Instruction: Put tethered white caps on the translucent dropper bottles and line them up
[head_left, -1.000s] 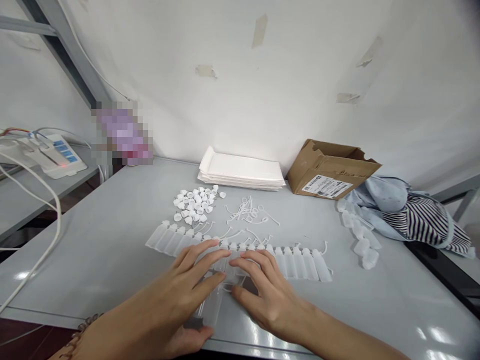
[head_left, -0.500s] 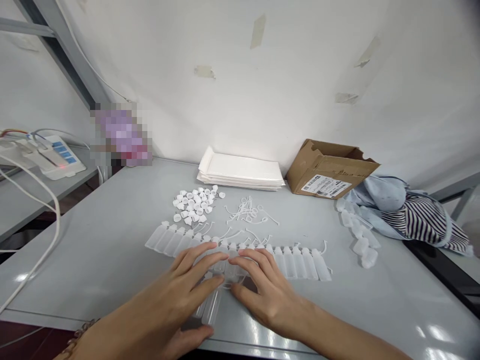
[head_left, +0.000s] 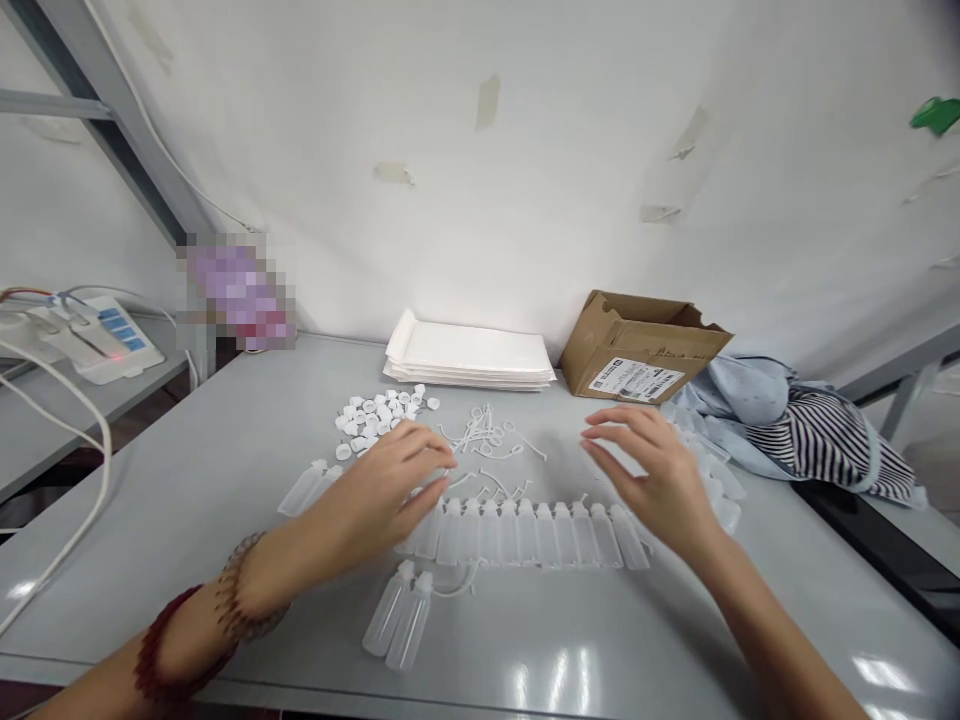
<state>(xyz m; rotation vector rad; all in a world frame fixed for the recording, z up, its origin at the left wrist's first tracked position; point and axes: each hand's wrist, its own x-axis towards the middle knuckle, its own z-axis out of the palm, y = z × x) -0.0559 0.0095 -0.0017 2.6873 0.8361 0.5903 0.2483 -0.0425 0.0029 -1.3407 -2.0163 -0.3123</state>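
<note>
Two loose bottles [head_left: 390,608]; one cardboard box [head_left: 637,345]; one envelope stack [head_left: 469,355]; caps [head_left: 379,415] too many to count.

Cardboard box [head_left: 637,340] — striped cloth [head_left: 829,445]

Translucent plastic bottles [head_left: 525,533] lie on a smooth, glossy grey table [head_left: 675,640] beside a matt cardboard box [head_left: 637,345].

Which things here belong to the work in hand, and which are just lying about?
In use: bottles, caps, plastic loops, with the left hand over the row and the right hand open above its right end.
Lying about: envelopes, box, clothes, power strip.
</note>
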